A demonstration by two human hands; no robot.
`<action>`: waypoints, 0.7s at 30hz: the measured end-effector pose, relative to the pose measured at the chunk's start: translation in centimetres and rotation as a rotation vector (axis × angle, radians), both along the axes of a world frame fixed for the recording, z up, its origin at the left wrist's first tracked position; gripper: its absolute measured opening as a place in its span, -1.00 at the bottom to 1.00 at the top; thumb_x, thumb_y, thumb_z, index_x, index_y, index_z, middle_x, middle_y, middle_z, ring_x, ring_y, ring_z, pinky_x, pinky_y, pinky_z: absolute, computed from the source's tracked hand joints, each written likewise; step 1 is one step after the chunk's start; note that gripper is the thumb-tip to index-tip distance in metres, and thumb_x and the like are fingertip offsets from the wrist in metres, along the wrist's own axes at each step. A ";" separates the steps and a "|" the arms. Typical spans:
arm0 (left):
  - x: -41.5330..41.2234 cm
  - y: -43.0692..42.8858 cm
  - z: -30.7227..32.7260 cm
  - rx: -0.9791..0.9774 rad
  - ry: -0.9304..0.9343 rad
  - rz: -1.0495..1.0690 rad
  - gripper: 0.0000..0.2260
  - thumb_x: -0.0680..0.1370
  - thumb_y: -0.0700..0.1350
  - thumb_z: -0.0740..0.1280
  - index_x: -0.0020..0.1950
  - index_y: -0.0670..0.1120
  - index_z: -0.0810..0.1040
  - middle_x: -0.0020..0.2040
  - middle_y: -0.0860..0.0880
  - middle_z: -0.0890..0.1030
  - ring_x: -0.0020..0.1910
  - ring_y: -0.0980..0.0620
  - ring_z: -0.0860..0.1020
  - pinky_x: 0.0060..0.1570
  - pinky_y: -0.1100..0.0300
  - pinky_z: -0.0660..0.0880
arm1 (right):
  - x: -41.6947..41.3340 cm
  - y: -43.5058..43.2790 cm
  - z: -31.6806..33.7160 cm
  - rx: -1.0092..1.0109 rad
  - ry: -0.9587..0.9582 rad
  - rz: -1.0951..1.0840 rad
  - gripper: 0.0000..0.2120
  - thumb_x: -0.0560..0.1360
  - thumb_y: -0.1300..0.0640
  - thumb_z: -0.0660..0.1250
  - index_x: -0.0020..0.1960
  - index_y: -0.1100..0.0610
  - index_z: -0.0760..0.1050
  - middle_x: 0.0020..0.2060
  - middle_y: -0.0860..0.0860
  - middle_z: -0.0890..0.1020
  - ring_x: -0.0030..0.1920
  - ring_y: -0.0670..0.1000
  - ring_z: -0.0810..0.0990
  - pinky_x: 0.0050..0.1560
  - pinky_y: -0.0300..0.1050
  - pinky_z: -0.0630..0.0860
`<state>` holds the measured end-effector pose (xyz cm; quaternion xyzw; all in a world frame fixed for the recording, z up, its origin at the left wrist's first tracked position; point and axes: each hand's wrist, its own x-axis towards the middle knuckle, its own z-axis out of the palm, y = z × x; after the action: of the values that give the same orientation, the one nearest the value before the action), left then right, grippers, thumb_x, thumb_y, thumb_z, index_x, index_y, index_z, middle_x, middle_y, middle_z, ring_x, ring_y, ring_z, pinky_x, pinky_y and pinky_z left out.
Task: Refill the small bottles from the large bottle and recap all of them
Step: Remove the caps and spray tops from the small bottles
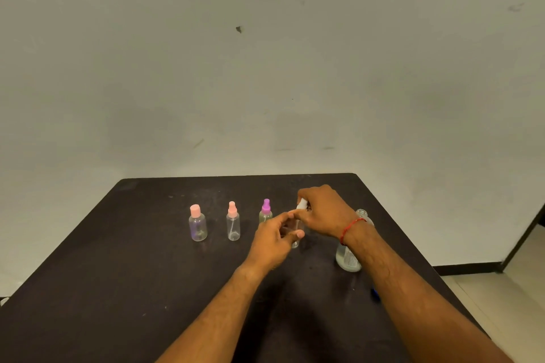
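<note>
Several small clear bottles stand in a row on the dark table. From the left: a pink-capped bottle, a pink spray bottle, and a purple spray bottle. My left hand grips the body of a fourth small clear bottle. My right hand pinches its white spray cap at the neck. The large clear bottle stands uncapped to the right, partly hidden behind my right wrist.
A small blue cap lies on the table near its right edge, beside my right forearm. A pale wall rises behind the table. Light floor shows at the far right.
</note>
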<state>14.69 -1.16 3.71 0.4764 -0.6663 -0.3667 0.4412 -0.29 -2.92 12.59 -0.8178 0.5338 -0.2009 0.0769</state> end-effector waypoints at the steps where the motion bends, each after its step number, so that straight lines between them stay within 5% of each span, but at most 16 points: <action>1: 0.0 0.0 0.1 0.000 -0.001 -0.006 -0.63 0.54 -0.11 0.45 0.33 0.06 0.54 0.06 0.17 0.62 0.07 0.27 0.58 0.01 0.42 0.47 | 0.0 0.0 0.0 0.005 -0.009 0.015 -0.85 0.46 0.01 0.41 -0.17 0.08 0.54 -0.29 -0.04 0.60 -0.26 -0.02 0.56 -0.26 -0.20 0.44; 9: 0.4 0.2 0.9 0.036 0.035 -0.082 -0.74 0.57 -0.23 0.40 0.15 0.10 0.55 0.11 -0.04 0.67 0.04 0.18 0.63 -0.10 0.46 0.51 | -1.5 0.0 0.3 0.112 -0.099 0.243 -0.84 0.46 0.25 0.41 -0.06 0.01 0.56 -0.14 -0.11 0.60 -0.10 -0.08 0.57 -0.01 -0.15 0.56; 13: 0.2 0.4 0.6 0.044 0.052 -0.087 -0.73 0.57 -0.21 0.41 0.17 0.11 0.55 0.09 0.03 0.68 0.09 0.15 0.65 -0.03 0.39 0.53 | -1.9 -0.1 0.2 0.141 -0.114 0.276 -0.74 0.42 0.31 0.41 -0.06 -0.04 0.57 -0.09 -0.14 0.59 -0.04 -0.10 0.58 0.04 -0.10 0.58; 17: 0.0 0.3 0.3 0.003 0.010 -0.040 -0.66 0.55 -0.15 0.44 0.24 0.17 0.51 0.04 0.16 0.65 0.05 0.23 0.62 0.10 0.31 0.50 | -1.3 0.2 0.2 0.101 -0.182 0.140 -0.83 0.43 0.09 0.43 0.01 -0.02 0.54 -0.18 -0.10 0.60 -0.20 -0.10 0.56 -0.16 -0.22 0.50; 21: -0.3 0.0 0.2 -0.019 -0.046 0.000 -0.60 0.55 -0.08 0.45 0.38 0.06 0.51 0.12 0.14 0.63 0.12 0.20 0.59 0.21 0.25 0.52 | 0.0 -0.1 0.6 0.057 0.010 -0.060 -0.82 0.45 -0.05 0.43 -0.13 0.05 0.53 -0.24 -0.05 0.58 -0.20 -0.05 0.56 -0.21 -0.22 0.43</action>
<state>14.42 -1.17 3.90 0.4803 -0.6800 -0.3491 0.4301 -0.31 -2.99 13.14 -0.7999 0.5639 -0.1835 0.0915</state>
